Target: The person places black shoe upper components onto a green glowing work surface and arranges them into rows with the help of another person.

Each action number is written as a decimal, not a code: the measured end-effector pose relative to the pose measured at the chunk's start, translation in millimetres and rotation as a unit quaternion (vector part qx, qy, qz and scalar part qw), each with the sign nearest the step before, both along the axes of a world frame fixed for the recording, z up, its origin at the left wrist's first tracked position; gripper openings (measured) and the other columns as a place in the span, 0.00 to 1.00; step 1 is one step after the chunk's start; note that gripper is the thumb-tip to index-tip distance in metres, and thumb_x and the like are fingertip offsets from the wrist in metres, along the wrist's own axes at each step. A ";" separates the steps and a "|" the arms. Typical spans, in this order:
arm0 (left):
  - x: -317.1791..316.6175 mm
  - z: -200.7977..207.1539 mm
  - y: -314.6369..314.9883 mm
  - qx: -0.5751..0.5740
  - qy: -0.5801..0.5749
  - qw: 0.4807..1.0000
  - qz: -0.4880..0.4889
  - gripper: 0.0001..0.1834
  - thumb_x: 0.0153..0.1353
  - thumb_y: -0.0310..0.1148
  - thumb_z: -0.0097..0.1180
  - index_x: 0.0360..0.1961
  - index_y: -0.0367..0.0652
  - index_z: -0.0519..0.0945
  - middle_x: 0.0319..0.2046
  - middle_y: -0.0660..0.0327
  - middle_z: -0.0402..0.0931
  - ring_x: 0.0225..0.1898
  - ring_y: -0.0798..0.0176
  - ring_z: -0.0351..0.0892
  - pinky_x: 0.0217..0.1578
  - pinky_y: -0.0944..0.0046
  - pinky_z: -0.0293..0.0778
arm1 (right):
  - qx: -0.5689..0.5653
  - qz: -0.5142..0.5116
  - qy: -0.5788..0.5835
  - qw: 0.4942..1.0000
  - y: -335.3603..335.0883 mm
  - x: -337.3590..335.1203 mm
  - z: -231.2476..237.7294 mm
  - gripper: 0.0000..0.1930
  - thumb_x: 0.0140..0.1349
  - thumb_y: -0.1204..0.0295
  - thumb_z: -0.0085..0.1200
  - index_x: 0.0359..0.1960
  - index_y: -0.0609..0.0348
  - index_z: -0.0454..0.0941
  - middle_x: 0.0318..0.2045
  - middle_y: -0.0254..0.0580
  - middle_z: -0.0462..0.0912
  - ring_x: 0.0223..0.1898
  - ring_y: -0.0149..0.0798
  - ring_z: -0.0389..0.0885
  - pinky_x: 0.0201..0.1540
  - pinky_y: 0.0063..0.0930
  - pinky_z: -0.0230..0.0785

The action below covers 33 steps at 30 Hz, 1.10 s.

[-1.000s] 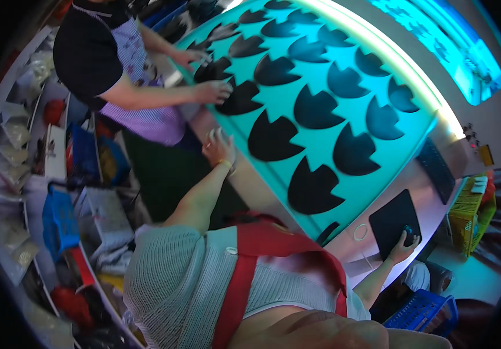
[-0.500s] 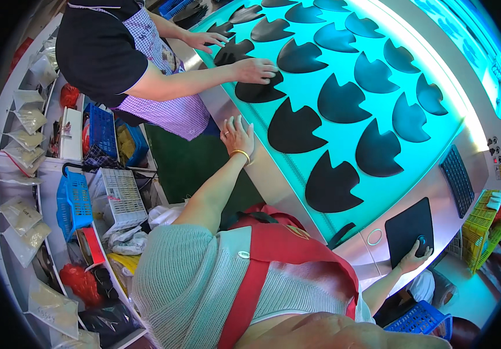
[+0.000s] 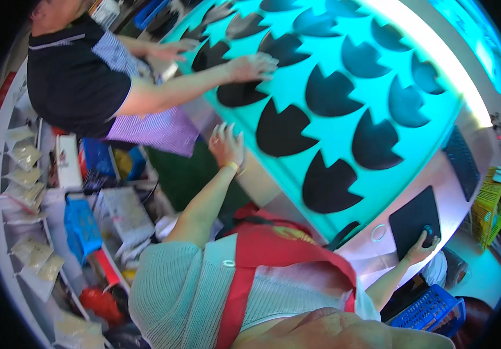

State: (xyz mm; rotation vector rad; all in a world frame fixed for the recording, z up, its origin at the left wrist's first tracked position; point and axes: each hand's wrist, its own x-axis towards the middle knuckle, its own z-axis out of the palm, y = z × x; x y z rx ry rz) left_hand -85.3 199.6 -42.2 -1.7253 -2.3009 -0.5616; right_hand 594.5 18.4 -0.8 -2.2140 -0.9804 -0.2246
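My left hand point(image 3: 227, 146) rests on the metal near-left border of a glowing turquoise table point(image 3: 343, 136), fingers extended, holding nothing. My right hand point(image 3: 422, 250) is closed over a small black computer mouse point(image 3: 429, 231) on a black mouse pad point(image 3: 408, 216) at the table's right corner. Rows of flat, black, tulip-shaped pieces point(image 3: 330, 185) with notched edges lie across the lit surface. The nearest of these to my left hand is another black piece point(image 3: 282, 129), not touched by it. At the far left, a co-worker's hand point(image 3: 253, 67) lies over one of the pieces.
A dark keyboard point(image 3: 461, 163) sits on the right border. The co-worker point(image 3: 79, 87) stands at the table's left. Shelves with clear packets point(image 3: 32, 253), a blue basket point(image 3: 81, 230) and a white crate point(image 3: 123, 218) fill the left side. A blue basket point(image 3: 428, 311) stands lower right.
The whole view has shifted and tilted slightly, with some blur. My left hand stays on the border and my right stays on the mouse. The co-worker's upper body has come further into view.
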 end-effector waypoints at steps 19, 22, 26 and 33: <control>-30.2 -23.8 -26.0 -0.030 -0.027 0.998 0.057 0.26 0.64 0.49 0.59 0.60 0.52 0.73 0.63 0.64 0.67 0.70 0.54 0.59 0.67 0.44 0.54 | 0.021 -0.045 0.004 0.999 -8.1 -34.3 -17.4 0.34 0.58 0.60 0.68 0.63 0.62 0.70 0.56 0.53 0.78 0.59 0.53 0.74 0.64 0.43 0.66; -32.0 -24.3 -25.1 -0.015 -0.012 0.999 0.051 0.26 0.64 0.48 0.59 0.60 0.51 0.73 0.62 0.64 0.68 0.70 0.53 0.60 0.66 0.45 0.55 | 0.024 -0.051 0.011 0.998 -5.4 -36.3 -16.6 0.34 0.57 0.60 0.68 0.63 0.62 0.70 0.56 0.53 0.78 0.58 0.54 0.74 0.63 0.43 0.66; -31.9 -22.8 -28.4 -0.022 -0.021 0.998 0.049 0.26 0.63 0.48 0.59 0.60 0.51 0.73 0.62 0.64 0.68 0.69 0.53 0.60 0.66 0.45 0.55 | 0.016 -0.065 0.009 0.998 -12.0 -37.6 -16.1 0.35 0.57 0.60 0.68 0.63 0.62 0.69 0.56 0.53 0.78 0.58 0.54 0.74 0.63 0.43 0.66; -31.3 -25.4 -27.4 -0.020 -0.018 0.998 0.049 0.25 0.63 0.48 0.59 0.59 0.51 0.73 0.62 0.64 0.68 0.68 0.53 0.61 0.67 0.45 0.54 | 0.025 -0.065 0.016 0.997 -8.3 -34.4 -16.6 0.35 0.58 0.60 0.68 0.63 0.62 0.69 0.56 0.53 0.78 0.58 0.55 0.74 0.63 0.44 0.66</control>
